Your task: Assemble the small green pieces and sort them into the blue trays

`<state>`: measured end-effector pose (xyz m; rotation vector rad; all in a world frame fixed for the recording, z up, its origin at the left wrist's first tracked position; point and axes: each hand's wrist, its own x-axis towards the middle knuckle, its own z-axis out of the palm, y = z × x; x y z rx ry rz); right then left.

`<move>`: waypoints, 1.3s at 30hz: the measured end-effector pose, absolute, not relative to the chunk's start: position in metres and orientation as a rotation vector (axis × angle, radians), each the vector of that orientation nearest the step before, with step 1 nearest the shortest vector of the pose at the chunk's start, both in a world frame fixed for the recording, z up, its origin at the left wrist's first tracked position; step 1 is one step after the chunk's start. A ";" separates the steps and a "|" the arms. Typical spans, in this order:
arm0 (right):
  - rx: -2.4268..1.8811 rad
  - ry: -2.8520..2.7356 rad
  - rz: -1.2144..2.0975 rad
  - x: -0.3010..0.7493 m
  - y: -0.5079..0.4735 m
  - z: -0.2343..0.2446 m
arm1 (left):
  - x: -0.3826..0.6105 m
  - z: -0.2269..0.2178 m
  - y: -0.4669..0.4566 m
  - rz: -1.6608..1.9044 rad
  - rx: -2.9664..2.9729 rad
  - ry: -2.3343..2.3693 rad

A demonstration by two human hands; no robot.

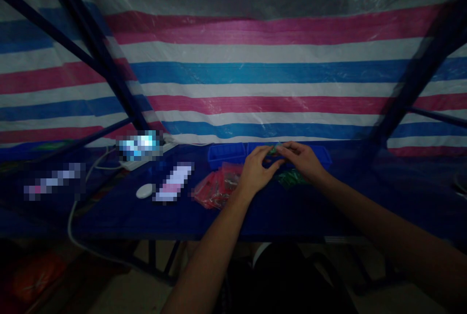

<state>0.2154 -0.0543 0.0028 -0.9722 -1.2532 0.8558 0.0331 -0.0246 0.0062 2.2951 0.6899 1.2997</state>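
Observation:
My left hand (255, 170) and my right hand (302, 158) meet over the far side of a dark blue table (146, 217). Their fingertips pinch together on a small green piece (274, 149) held between them, just above a low blue tray (226, 154). A pile of red pieces in clear wrap (213, 190) lies right beside my left wrist. Under my right hand sits a heap of green pieces (290, 178). The light is dim, so the small piece's shape is unclear.
A striped pink, white and blue tarp (255, 61) hangs behind the table, with dark tent poles (91, 42) on both sides. A white power strip (142, 161) with a trailing cable, a round white puck (146, 190) and blurred-out items lie at the left.

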 end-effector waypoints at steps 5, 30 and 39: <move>-0.946 -1.286 0.833 0.210 -0.059 0.007 | 0.029 0.008 -0.021 1.366 2.180 0.799; -0.968 -1.337 0.631 0.224 -0.046 -0.008 | 0.029 0.009 -0.016 1.437 1.938 0.648; -1.080 -1.418 0.563 0.227 -0.049 -0.004 | 0.026 0.006 -0.015 1.373 2.048 0.831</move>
